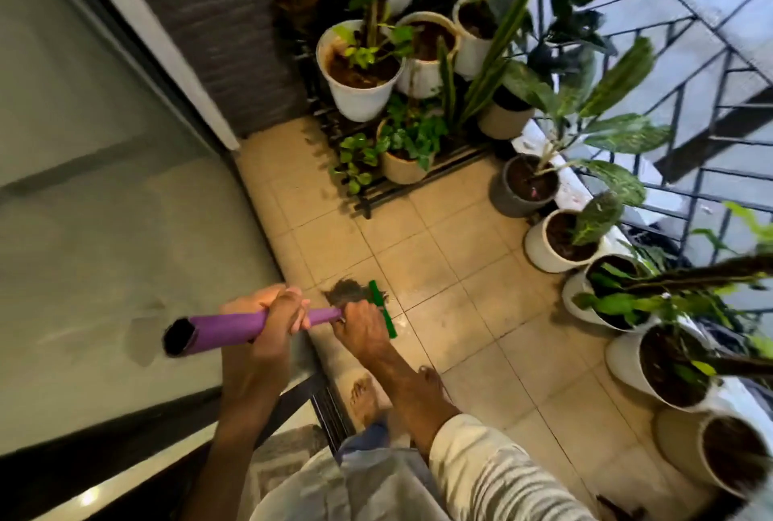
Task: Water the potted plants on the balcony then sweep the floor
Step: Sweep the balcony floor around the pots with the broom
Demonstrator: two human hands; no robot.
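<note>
Beige floor tiles (472, 269) run between glass door and potted plants (359, 68). Sweeping looks underway: both hands, left hand (267, 313) and right hand (359, 322), curl round the purple broom handle (228, 326) at lower centre; green head (382, 313) meets dirt. Next, probably drag debris inward.

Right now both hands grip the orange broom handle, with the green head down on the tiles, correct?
Not quite: the broom handle is purple, not orange. The head view shows the left hand and right hand gripping it, the green head down on the tiles.
</note>
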